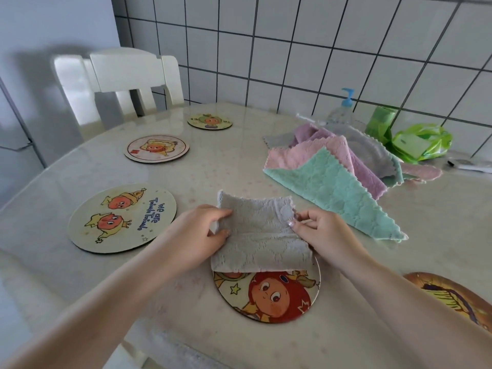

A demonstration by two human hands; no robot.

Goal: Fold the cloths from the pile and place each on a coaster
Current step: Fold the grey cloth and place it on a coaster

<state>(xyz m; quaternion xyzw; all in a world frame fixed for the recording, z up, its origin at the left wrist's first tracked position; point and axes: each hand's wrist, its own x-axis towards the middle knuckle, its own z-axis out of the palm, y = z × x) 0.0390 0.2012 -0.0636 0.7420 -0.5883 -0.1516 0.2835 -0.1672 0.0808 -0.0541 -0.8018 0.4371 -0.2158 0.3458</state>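
From the head view, you have the grey cloth (259,235) stretched between your two hands, its long axis running side to side from one hand to the other. Your left hand (198,233) grips the cloth's left edge, thumb underneath and fingers curled over the top; your right hand (316,230) pinches the right edge between thumb and fingertips. The far half of the cloth stands up beyond your knuckles, while the near half already lies flat — draped over the far rim of the red-faced coaster (269,299), which sits just below and between your wrists. That is the relation to watch: the coaster lies toward you from both hands, so the raised half most likely has to come down toward your body to fold onto the flat half. Neither hand is clearly nearer; both sit about level at the cloth's ends. The pile (343,161) lies off beyond your right hand, well apart — reach for it with that hand. The other coasters, starting with the large pale coaster (122,218), sit out past your left hand.
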